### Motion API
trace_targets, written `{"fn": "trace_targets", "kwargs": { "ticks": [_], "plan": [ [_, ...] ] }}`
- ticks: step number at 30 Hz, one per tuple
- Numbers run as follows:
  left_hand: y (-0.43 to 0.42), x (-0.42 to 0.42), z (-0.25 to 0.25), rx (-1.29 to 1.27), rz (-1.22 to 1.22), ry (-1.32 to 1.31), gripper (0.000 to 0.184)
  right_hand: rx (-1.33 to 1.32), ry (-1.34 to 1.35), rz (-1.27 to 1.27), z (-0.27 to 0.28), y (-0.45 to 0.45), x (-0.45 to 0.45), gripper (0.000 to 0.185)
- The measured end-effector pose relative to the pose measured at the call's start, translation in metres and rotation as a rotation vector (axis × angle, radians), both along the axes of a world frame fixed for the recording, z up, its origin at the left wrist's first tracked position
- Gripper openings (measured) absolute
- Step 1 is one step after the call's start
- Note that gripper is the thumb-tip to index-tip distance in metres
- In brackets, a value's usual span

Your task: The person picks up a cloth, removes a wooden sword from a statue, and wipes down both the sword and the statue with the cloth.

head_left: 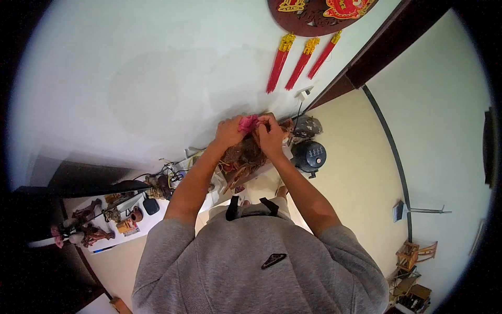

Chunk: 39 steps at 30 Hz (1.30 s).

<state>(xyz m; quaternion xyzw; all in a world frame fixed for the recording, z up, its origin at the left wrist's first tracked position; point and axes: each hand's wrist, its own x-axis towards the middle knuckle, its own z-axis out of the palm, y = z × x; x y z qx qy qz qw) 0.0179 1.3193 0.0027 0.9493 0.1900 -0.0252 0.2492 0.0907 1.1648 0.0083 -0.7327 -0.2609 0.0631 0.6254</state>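
A crumpled pink cloth [248,123] is bunched between my two hands, at the top of a brown, gnarled wooden root carving [246,156]. My left hand [228,132] is closed on the cloth from the left side. My right hand [270,137] has its fingers curled in a pinch at the cloth's right edge, close against the wood. Part of the carving and the fingertips are hidden behind the hands. The carving stands close to the white wall, below and between my forearms.
A black round-topped appliance [309,156] stands right of the carving, beside a grey stone-like object [308,126]. Left, a white table [151,222] carries small ornaments and cables. Red tassels [280,64] hang on the wall above. Small wooden chairs [408,255] stand at lower right.
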Motion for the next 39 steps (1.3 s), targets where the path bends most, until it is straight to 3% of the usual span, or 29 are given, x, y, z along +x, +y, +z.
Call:
{"fn": "trace_targets", "kwargs": {
  "ticks": [4,7,10,13,16,20,22,25,28,32,34,35,39],
  "plan": [
    [-0.001,0.003,0.008,0.093,-0.042,-0.056,0.050,-0.012,0.000,0.002,0.008,-0.001,0.000,0.016],
    [-0.008,0.004,0.023,0.072,-0.029,0.066,0.050,-0.019,-0.031,0.006,0.001,-0.001,0.002,0.017],
    [-0.019,-0.006,0.006,0.242,0.020,-0.084,0.052,-0.024,-0.037,-0.002,-0.004,0.002,0.003,0.017],
    [-0.027,-0.011,-0.002,0.289,0.048,-0.150,0.055,-0.020,0.032,-0.002,-0.006,0.002,0.003,0.018],
    [-0.033,-0.012,-0.003,0.250,0.094,-0.159,0.045,0.002,0.021,0.001,-0.005,0.000,0.001,0.018],
    [-0.009,-0.012,-0.020,-0.018,0.003,-0.161,0.053,-0.046,-0.067,-0.019,0.005,-0.002,-0.001,0.018],
    [-0.010,-0.016,-0.003,-0.131,-0.015,-0.181,0.052,-0.068,-0.184,-0.045,-0.007,0.001,0.007,0.017],
    [0.000,-0.030,-0.047,-0.675,0.096,-0.314,0.059,-0.060,-0.107,-0.028,-0.002,0.003,0.003,0.015],
    [0.002,-0.044,-0.051,-1.015,0.317,-0.769,0.066,-0.031,-0.013,-0.003,0.002,0.002,0.001,0.017],
    [0.007,-0.055,-0.072,-0.310,0.154,-0.668,0.062,-0.034,-0.059,-0.011,-0.001,0.004,0.004,0.018],
    [-0.028,-0.055,-0.051,-0.045,-0.028,-0.611,0.069,-0.039,-0.048,-0.004,0.006,0.000,0.001,0.017],
    [-0.045,-0.058,-0.057,0.079,0.047,-0.590,0.071,-0.040,-0.044,-0.003,0.008,-0.001,0.000,0.017],
    [-0.044,-0.075,-0.053,0.179,0.090,-0.382,0.071,-0.044,-0.004,0.004,-0.004,-0.004,0.002,0.016]
  ]
}}
